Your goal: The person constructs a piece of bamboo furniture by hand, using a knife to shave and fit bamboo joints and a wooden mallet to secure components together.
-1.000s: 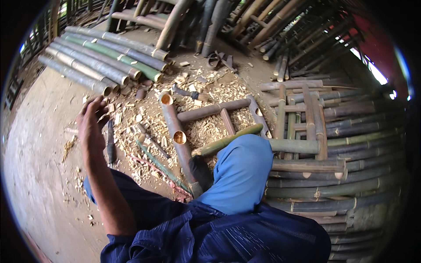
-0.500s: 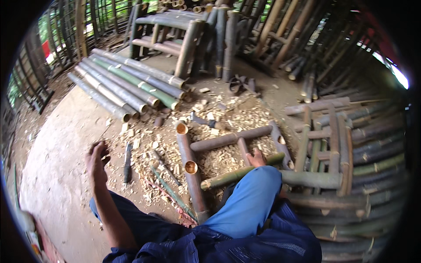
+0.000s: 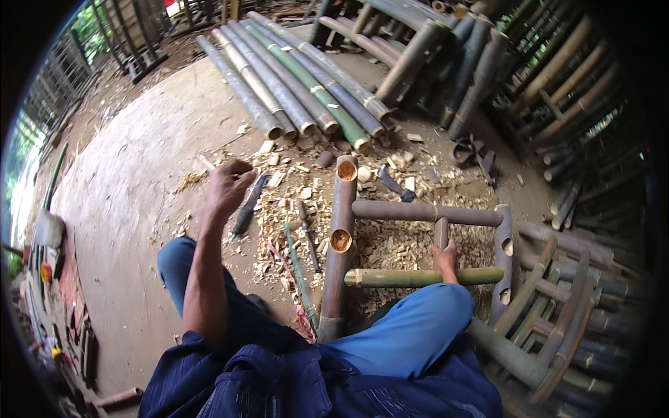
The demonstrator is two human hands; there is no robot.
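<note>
A bamboo frame [image 3: 334, 279] stands in front of me, its thick left post showing two round cut holes. A brown upper rail [image 3: 397, 211] and a green lower rail [image 3: 390, 279] run to the right post [image 3: 504, 244]. Between the rails, my right hand [image 3: 444, 259] is closed around a short bamboo strut [image 3: 441, 232]. My left hand [image 3: 230, 187] is raised at the left, fingers curled together; whether they hold something small is unclear. Just beside it, a dark-handled knife [image 3: 249, 205] lies on the ground. A slim tool [image 3: 309, 235] lies among the wood chips.
Bamboo poles [image 3: 306, 90] lie in a row ahead. A hatchet-like tool [image 3: 396, 184] rests beyond the frame. Another bamboo frame [image 3: 550, 306] and stacked poles lie at the right. A green strip [image 3: 300, 279] lies near the left post. Wood chips [image 3: 286, 209] cover the ground.
The view has swung left, shifting the scene rightward. My left hand has moved forward, nearer the knife, and its fingers have drawn together. My right hand stays at the strut.
</note>
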